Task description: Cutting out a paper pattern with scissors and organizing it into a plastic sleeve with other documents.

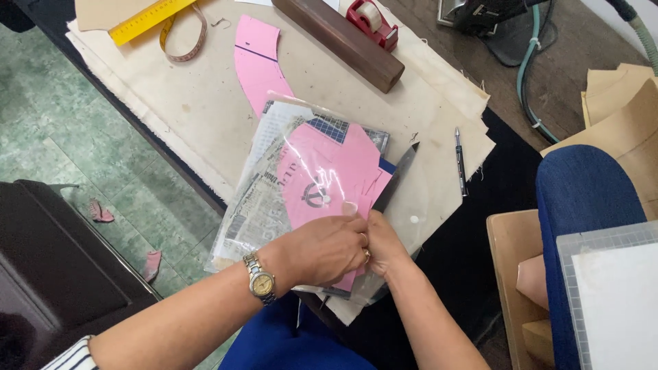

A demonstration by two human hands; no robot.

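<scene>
My left hand point(322, 248), with a gold wristwatch point(261, 281) on the wrist, presses down on pink paper pattern pieces point(329, 175) that sit inside a clear plastic sleeve point(277, 199) with printed paper under them. My right hand point(386, 248) is close against the left, its fingers pinching the sleeve's open edge beside the pink pieces. The sleeve lies on a cream cloth point(205, 103) that covers the table.
A separate curved pink piece point(257, 65) lies farther back. A dark metal blade point(397, 177) and a pen point(460, 161) lie right of the sleeve. At the back are a wooden block point(343, 41), red tape dispenser point(371, 20), yellow ruler point(147, 19) and measuring tape point(185, 44). A person's blue-clad leg point(582, 199) is on the right.
</scene>
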